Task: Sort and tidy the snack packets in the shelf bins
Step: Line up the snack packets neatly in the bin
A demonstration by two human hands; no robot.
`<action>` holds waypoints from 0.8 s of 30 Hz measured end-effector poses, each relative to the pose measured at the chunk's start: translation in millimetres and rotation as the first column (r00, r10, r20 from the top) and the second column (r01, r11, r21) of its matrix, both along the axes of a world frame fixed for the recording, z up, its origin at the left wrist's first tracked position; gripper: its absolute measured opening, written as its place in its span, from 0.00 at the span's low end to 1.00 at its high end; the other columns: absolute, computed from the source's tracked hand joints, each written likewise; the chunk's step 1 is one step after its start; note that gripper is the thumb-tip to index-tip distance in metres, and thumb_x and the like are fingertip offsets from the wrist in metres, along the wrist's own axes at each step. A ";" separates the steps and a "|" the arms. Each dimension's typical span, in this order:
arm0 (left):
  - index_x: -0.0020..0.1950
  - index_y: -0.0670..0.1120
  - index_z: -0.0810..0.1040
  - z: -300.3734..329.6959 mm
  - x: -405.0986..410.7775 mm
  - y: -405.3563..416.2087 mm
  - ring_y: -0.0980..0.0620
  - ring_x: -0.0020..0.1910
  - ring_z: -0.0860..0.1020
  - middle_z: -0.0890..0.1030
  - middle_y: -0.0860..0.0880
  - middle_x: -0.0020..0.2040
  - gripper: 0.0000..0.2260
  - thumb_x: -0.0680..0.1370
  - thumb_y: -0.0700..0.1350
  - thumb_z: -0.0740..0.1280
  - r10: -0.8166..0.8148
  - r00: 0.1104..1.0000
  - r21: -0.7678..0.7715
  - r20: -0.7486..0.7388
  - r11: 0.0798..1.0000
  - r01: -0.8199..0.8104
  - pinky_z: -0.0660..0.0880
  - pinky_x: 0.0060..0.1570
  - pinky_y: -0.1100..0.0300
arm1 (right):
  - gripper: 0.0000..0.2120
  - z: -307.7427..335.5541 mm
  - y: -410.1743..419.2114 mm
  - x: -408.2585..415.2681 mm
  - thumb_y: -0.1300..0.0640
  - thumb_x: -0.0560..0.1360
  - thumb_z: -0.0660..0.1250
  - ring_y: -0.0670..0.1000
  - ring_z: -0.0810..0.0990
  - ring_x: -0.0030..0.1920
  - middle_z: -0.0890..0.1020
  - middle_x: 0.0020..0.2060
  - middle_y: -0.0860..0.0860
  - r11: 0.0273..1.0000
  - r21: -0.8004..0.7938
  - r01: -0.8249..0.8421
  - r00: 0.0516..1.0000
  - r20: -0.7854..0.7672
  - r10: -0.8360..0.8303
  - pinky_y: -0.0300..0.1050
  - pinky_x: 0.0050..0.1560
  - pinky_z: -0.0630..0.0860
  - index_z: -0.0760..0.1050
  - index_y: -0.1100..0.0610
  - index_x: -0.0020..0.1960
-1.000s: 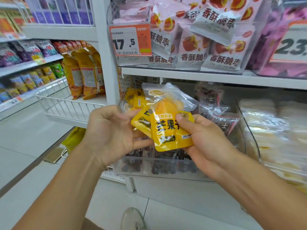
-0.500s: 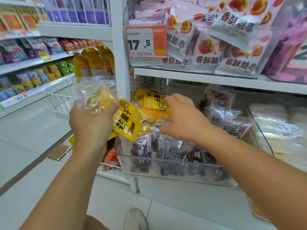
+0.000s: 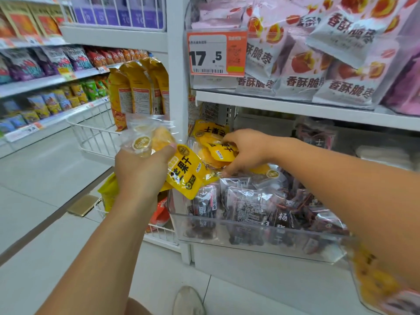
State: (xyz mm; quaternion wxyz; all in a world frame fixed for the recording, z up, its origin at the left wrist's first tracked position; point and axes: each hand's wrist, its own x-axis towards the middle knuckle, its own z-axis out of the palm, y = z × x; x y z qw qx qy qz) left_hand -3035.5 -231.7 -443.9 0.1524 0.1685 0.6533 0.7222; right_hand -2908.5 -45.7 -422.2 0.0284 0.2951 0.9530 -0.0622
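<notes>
My left hand [image 3: 141,171] holds yellow mango packets [image 3: 184,171]. My right hand [image 3: 241,153] pinches another mango packet [image 3: 221,151] in the clear bin [image 3: 250,237]. The slippery stack could slide out and fall.

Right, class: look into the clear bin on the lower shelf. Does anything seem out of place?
Yes. Yellow packets lie at the back left of the clear bin, which mostly holds dark packets. The right hand pinches one; the left hand holds more.
</notes>
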 end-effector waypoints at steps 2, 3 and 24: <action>0.49 0.51 0.79 -0.1 1.9 0.3 0.46 0.42 0.85 0.86 0.49 0.44 0.16 0.66 0.46 0.80 0.014 0.999 -0.014 -0.032 1.000 -0.014 0.82 0.47 0.40 | 0.30 -2.3 -4.2 2.7 0.43 0.71 0.74 0.56 0.77 0.56 0.77 0.55 0.50 0.997 0.061 -0.038 0.999 0.036 0.036 0.49 0.55 0.76 0.71 0.55 0.67; 0.50 0.52 0.80 -0.1 3.4 0.3 0.47 0.43 0.85 0.86 0.51 0.45 0.18 0.63 0.49 0.80 0.021 0.998 -0.016 -0.061 1.000 -0.022 0.82 0.48 0.41 | 0.21 -3.1 -6.1 4.3 0.47 0.73 0.72 0.56 0.79 0.51 0.78 0.49 0.51 0.995 0.084 -0.060 0.998 0.036 0.057 0.52 0.50 0.78 0.72 0.55 0.61; 0.58 0.46 0.79 29.8 95.7 11.0 0.49 0.34 0.84 0.86 0.47 0.43 0.13 0.75 0.45 0.74 -0.418 0.907 0.193 0.050 0.895 0.402 0.77 0.27 0.56 | 0.03 57.5 -112.6 199.7 0.58 0.70 0.75 0.50 0.82 0.30 0.85 0.33 0.55 0.854 -0.520 -0.011 0.230 -0.833 -0.503 0.37 0.28 0.75 0.82 0.56 0.42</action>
